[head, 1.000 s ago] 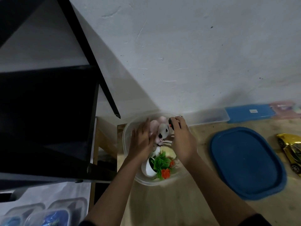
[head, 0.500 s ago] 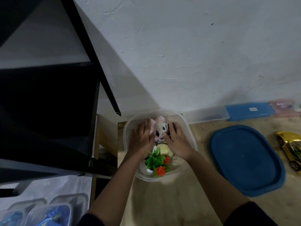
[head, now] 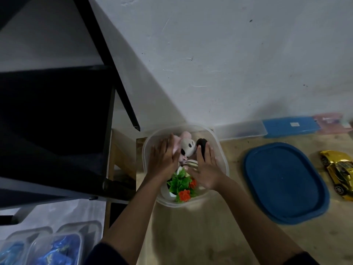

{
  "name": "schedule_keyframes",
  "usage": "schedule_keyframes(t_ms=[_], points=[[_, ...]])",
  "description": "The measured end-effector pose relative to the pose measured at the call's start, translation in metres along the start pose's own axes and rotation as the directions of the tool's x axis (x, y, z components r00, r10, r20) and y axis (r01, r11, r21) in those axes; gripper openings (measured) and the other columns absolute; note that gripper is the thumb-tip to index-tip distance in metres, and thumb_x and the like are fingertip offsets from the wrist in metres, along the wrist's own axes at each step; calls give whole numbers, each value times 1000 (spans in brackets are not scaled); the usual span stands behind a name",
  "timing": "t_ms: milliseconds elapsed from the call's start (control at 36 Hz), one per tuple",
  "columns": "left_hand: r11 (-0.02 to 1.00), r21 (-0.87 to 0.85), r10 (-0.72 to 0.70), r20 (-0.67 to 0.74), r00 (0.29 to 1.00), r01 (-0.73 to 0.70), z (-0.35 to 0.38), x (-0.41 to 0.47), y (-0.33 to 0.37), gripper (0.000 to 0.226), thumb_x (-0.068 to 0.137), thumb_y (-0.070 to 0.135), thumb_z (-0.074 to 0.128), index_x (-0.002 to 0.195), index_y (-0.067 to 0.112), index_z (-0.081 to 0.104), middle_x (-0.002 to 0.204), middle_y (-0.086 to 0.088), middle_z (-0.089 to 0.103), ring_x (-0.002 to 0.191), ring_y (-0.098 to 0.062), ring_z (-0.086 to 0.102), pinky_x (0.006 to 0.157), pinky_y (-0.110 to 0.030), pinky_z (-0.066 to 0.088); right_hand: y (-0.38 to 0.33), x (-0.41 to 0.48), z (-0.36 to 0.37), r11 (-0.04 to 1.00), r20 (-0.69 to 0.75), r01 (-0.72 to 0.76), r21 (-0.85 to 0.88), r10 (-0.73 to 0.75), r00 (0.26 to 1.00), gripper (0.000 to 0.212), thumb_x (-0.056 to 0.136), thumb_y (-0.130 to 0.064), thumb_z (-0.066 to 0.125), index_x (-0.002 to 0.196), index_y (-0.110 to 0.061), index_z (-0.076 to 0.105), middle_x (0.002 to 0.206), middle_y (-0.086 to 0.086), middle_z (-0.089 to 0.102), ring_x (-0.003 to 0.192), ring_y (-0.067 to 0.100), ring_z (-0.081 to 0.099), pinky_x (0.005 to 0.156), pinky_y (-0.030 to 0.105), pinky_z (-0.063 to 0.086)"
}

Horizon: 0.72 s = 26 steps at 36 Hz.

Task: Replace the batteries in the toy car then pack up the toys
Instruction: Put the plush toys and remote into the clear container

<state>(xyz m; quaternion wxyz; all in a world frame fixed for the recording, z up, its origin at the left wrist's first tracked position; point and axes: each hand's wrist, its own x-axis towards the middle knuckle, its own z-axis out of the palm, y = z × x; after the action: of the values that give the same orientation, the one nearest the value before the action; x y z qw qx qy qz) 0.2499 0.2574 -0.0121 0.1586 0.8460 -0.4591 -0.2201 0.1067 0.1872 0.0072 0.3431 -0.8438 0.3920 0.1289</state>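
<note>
A clear plastic tub (head: 219,148) stands on the wooden table by the wall. Inside lie a pink and white plush toy (head: 186,145), a black toy (head: 202,144), a striped piece (head: 191,163) and a small fake plant with green leaves and red flowers (head: 181,185). My left hand (head: 162,159) lies flat with straight fingers against the plush toy's left side. On the tub's right side my right hand (head: 206,169) presses down with straight fingers, its fingertips on the black toy. The tub's blue lid (head: 284,182) lies to the right. A gold toy car (head: 339,169) sits at the right edge.
A black shelf frame (head: 57,131) fills the left and overhangs the table's left end. Flat clear, blue and pink boxes (head: 286,127) line the wall at the back right. Clear tubs with blue contents (head: 47,247) sit on the floor at lower left.
My right hand has slid from gripping the plush toy's head down to the tub's right side, fingers flattened. The plush toy now shows between both hands. My left hand barely moved.
</note>
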Motion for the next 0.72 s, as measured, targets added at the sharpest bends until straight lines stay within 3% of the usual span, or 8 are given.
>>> schedule_keyframes(t_ms=[139, 250, 472, 722], points=[[998, -60, -14, 62, 998, 18, -1, 3, -4, 58, 100, 43, 21, 150, 27, -4, 158, -2, 10, 145, -21, 7, 118, -39, 0, -12, -16, -7, 995, 70, 3, 96, -10, 997, 102, 83, -67, 43, 144, -20, -23, 147, 8, -38, 135, 22, -35, 114, 42, -12], [996, -83, -25, 126, 992, 36, -7, 4, -5, 58, 101, 44, 20, 150, 28, -6, 159, -2, 5, 146, -23, 5, 118, -42, 2, -15, -24, -2, 1000, 132, 20, 1, -20, 991, 111, 79, -70, 48, 141, -17, -28, 144, 11, -42, 134, 25, -37, 114, 44, -11], [995, -90, -39, 131, 991, 51, -10, 2, -1, 57, 102, 40, 22, 150, 27, -5, 159, -5, 8, 146, -23, 8, 117, -40, 4, -8, -17, 5, 992, 98, 43, -115, -32, 995, 106, 84, -62, 49, 143, -13, -24, 147, 14, -37, 136, 29, -33, 115, 43, -9], [994, -91, -56, 105, 993, 66, -17, -5, 7, 57, 102, 36, 27, 151, 28, 0, 158, -6, 12, 144, -26, 14, 117, -42, 12, -7, -19, 1, 997, 101, 53, -47, -48, 994, 103, 84, -60, 51, 145, -15, -20, 149, 11, -34, 136, 26, -33, 116, 44, -9]])
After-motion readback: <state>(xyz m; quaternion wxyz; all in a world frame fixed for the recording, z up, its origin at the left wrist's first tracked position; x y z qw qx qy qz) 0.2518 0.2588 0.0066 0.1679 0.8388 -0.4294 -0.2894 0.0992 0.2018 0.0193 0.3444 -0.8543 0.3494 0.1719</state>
